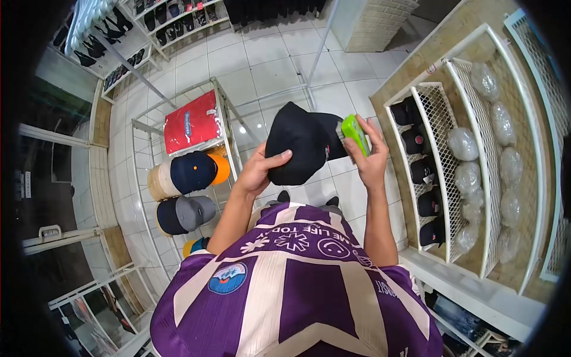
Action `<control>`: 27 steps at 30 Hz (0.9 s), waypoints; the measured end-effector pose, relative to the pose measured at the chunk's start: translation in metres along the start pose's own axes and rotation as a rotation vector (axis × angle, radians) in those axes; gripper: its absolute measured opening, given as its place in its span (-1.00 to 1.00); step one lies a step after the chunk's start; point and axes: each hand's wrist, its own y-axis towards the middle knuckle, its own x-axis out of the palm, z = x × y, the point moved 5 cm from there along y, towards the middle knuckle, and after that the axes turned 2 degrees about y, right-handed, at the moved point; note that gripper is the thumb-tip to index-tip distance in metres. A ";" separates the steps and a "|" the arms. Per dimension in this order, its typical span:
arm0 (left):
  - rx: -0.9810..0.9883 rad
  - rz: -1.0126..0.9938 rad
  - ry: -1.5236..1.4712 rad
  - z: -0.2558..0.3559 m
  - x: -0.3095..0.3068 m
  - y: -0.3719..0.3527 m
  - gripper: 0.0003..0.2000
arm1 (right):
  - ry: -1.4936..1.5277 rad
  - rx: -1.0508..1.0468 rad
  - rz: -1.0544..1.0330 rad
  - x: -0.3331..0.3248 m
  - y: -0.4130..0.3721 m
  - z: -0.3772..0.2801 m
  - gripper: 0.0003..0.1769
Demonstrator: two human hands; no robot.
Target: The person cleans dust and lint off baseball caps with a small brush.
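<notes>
A black baseball cap point(295, 143) is held up in front of me, its brim pointing right. My left hand point(260, 171) grips the cap's crown at the lower left, the thumb lying on the outside and the fingers hidden behind or inside it. In my right hand point(370, 156) is a bright green brush point(355, 136), pinched between thumb and fingers. Its pale bristles face left, right at the cap's brim. A small red and white mark shows on the cap's front near the brim.
Left of me a white wire rack point(143, 178) carries a red packaged garment point(191, 122), a navy cap with orange brim point(193, 171) and grey caps point(193, 214). At right, a white mesh shelf point(440, 119) holds black caps point(423, 171) and plastic-wrapped bundles point(463, 144).
</notes>
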 end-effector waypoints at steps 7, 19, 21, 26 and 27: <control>0.055 -0.083 0.124 0.012 0.003 0.011 -0.57 | 0.540 0.241 -0.137 0.000 -0.004 0.011 -0.35; -0.113 -0.162 0.141 -0.013 0.025 0.017 -0.71 | -0.232 -0.396 -0.147 0.037 0.013 -0.088 -0.31; -0.045 -0.094 0.121 -0.007 0.021 0.017 -0.72 | -0.164 -0.404 -0.134 0.040 0.018 -0.080 -0.27; 0.026 0.018 0.029 0.019 0.012 0.003 -0.66 | -0.063 -0.176 -0.074 0.028 -0.016 -0.016 -0.27; 0.003 0.021 0.047 0.012 0.009 0.006 -0.67 | -0.063 -0.174 -0.075 0.031 -0.015 -0.021 -0.27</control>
